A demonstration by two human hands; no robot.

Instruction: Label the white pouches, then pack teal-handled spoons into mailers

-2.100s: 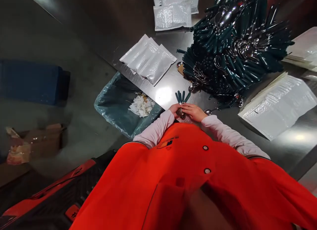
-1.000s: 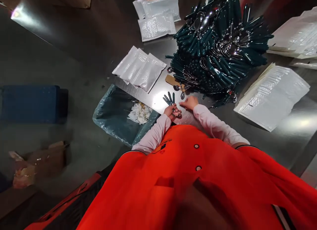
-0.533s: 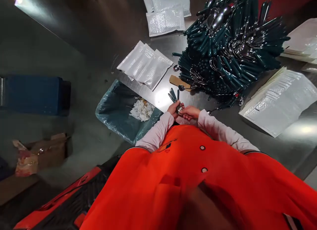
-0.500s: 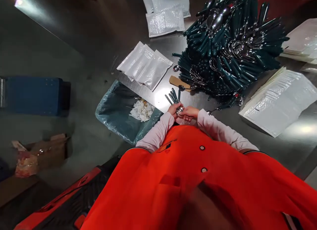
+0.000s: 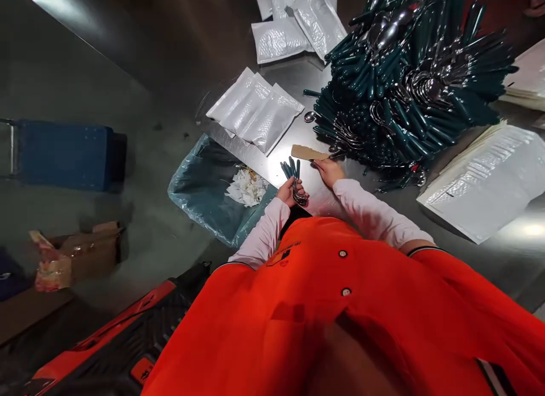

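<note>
My left hand [image 5: 288,190] is closed round a small bunch of spoons [image 5: 292,174] with dark green handles, the handles fanning upward and the metal bowls at my palm. My right hand [image 5: 327,170] reaches forward to the foot of a big heap of the same green-handled spoons [image 5: 400,83] on the steel table [image 5: 502,254]. Its fingers are curled at the pile's edge beside a brown card strip [image 5: 307,153]; what they hold I cannot make out.
Stacks of white bubble mailers lie at the left [image 5: 255,109], far back [image 5: 298,21] and right [image 5: 485,183]. A bin lined with a teal bag [image 5: 204,191] holding white scraps stands below the table edge. A blue crate [image 5: 63,154] and cardboard [image 5: 85,251] sit on the floor.
My right hand left the left hand and stretched forward to the spoon heap. The left hand keeps its bunch. A mailer at the far back now lies tilted over the stack.
</note>
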